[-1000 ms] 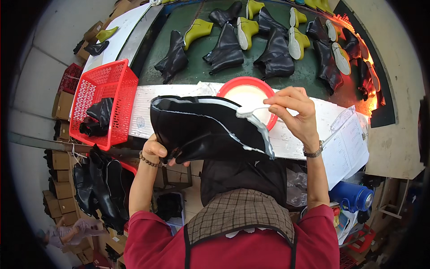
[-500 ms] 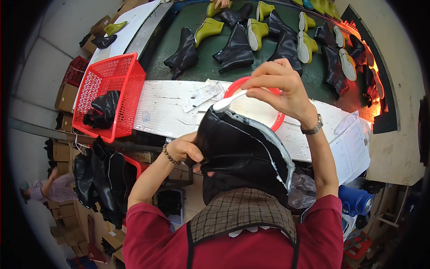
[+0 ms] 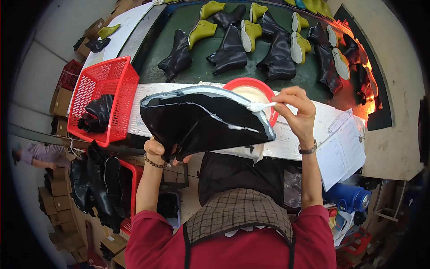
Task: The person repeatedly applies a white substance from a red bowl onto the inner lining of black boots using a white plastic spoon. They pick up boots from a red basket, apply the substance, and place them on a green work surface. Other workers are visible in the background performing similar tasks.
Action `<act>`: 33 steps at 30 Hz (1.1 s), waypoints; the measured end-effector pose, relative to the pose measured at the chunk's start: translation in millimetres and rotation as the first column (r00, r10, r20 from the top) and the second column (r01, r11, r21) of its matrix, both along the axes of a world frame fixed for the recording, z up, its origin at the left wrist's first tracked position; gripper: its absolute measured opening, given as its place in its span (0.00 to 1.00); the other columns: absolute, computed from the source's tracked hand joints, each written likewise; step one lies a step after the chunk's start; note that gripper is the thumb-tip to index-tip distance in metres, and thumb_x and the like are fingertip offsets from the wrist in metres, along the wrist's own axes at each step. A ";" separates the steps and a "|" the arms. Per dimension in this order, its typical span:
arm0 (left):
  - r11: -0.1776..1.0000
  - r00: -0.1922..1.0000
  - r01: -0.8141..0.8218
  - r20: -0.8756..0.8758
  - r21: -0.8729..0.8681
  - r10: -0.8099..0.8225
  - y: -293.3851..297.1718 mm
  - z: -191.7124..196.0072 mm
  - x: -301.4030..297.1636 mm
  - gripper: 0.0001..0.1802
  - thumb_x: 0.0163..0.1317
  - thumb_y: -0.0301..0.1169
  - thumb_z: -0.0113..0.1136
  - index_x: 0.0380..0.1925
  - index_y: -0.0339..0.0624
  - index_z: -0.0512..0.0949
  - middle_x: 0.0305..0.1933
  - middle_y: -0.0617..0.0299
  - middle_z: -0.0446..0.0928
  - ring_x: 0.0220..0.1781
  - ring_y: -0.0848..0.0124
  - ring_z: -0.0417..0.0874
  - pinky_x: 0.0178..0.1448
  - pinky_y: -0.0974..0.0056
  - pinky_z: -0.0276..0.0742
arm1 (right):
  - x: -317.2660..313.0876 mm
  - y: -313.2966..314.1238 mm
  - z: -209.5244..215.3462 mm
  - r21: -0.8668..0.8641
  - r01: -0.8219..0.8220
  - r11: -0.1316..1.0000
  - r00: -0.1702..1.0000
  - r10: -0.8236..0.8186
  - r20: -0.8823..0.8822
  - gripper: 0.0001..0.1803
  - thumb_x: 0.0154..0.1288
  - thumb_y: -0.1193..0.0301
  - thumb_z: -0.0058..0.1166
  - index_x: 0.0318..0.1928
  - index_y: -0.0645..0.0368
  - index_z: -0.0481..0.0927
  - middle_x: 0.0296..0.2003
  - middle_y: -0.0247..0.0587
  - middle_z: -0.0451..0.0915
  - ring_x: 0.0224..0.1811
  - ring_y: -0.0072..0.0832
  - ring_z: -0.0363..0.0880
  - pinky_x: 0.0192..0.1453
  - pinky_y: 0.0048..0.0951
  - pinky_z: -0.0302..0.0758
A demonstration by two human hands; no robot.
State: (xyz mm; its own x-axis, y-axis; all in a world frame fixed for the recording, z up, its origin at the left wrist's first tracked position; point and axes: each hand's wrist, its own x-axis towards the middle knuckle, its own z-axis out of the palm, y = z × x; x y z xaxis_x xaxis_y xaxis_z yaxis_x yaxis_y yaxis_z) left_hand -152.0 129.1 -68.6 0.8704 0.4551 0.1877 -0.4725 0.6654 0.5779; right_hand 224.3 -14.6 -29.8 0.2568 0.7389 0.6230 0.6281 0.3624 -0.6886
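A: Head view. What bounds the working area?

B: A white bench (image 3: 309, 134) crosses the frame. Its far edge meets a dark green belt (image 3: 197, 67) carrying black and yellow-green boots; a red mesh basket (image 3: 101, 96) stands at its left end, and loose papers (image 3: 342, 150) lie over its right end. A red bowl (image 3: 251, 89) of white paste stands mid-bench. The room above the bench between basket and papers is largely taken up by the raised boot.

A: Where is the black boot upper (image 3: 201, 121), and how does it lie?

B: It is held above the bench's near edge, in front of the bowl. Its long axis runs roughly left to right, sole rim upward with a pale coating along it; the narrow end points right, toward the bowl.

A: And the hands?

B: The left hand (image 3: 159, 150) is closed on the upper's underside. The right hand (image 3: 298, 110) pinches a white brush (image 3: 262, 106), its tip touching the rim at the upper's right end.
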 end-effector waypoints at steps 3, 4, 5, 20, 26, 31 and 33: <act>1.000 0.999 -0.011 0.034 -0.007 0.011 8.6 -11.7 -0.4 0.45 0.48 0.32 0.67 0.65 0.17 0.66 0.47 0.27 0.79 0.29 0.47 0.85 0.21 0.59 0.84 | -1.5 -13.8 -16.0 -0.055 0.077 0.996 0.996 -0.079 -0.036 0.11 0.55 0.76 0.73 0.40 0.56 0.92 0.37 0.34 0.86 0.42 0.26 0.81 0.52 0.30 0.70; 0.999 1.000 -0.015 0.001 0.034 0.015 10.3 -11.8 -1.3 0.45 0.48 0.32 0.67 0.66 0.18 0.65 0.48 0.27 0.79 0.30 0.46 0.86 0.21 0.59 0.84 | -5.0 -14.8 -18.3 -0.059 0.076 0.995 0.994 -0.081 -0.075 0.10 0.58 0.78 0.71 0.41 0.59 0.91 0.37 0.35 0.85 0.40 0.25 0.80 0.47 0.27 0.72; 0.997 0.999 -0.019 -0.033 0.074 0.022 12.2 -11.4 -1.7 0.45 0.49 0.32 0.66 0.67 0.18 0.64 0.50 0.27 0.78 0.32 0.45 0.86 0.21 0.59 0.84 | -9.0 -17.3 -20.3 -0.076 0.072 0.994 0.989 -0.081 -0.120 0.09 0.59 0.79 0.71 0.41 0.60 0.91 0.37 0.36 0.85 0.39 0.24 0.80 0.45 0.26 0.73; 0.844 0.952 -0.278 -0.017 -0.459 0.305 117.1 -1.4 50.2 0.33 0.70 0.39 0.53 0.68 0.23 0.68 0.70 0.30 0.70 0.73 0.33 0.70 0.55 0.48 0.92 | 48.4 -20.8 -161.8 -0.391 0.270 0.880 0.720 -0.454 -0.525 0.10 0.82 0.67 0.50 0.50 0.62 0.77 0.26 0.26 0.72 0.20 0.09 0.62 0.20 0.17 0.59; 0.740 0.729 -0.657 -0.368 -0.143 0.577 262.6 9.5 104.7 0.10 0.71 0.35 0.63 0.48 0.47 0.81 0.50 0.63 0.85 0.56 0.64 0.84 0.54 0.54 0.88 | 39.8 -15.4 -151.2 -0.430 0.277 0.859 0.608 -0.504 -0.614 0.09 0.82 0.68 0.51 0.50 0.61 0.77 0.26 0.22 0.71 0.20 0.07 0.60 0.21 0.15 0.55; 0.740 0.713 -0.666 -0.371 -0.094 0.595 393.3 -12.6 178.2 0.08 0.67 0.32 0.66 0.43 0.48 0.79 0.45 0.64 0.82 0.49 0.66 0.82 0.53 0.48 0.85 | 38.1 -16.8 -148.3 -0.445 0.296 0.845 0.598 -0.527 -0.604 0.07 0.81 0.70 0.51 0.49 0.60 0.77 0.25 0.22 0.71 0.20 0.07 0.61 0.20 0.14 0.55; 0.709 0.685 -0.698 -0.381 -0.099 0.621 444.7 -30.1 198.4 0.07 0.67 0.32 0.66 0.42 0.48 0.79 0.45 0.63 0.81 0.48 0.66 0.81 0.50 0.49 0.85 | 39.8 -14.9 -151.9 -0.450 0.311 0.837 0.606 -0.539 -0.584 0.07 0.81 0.70 0.50 0.48 0.60 0.77 0.24 0.22 0.71 0.18 0.07 0.60 0.18 0.15 0.54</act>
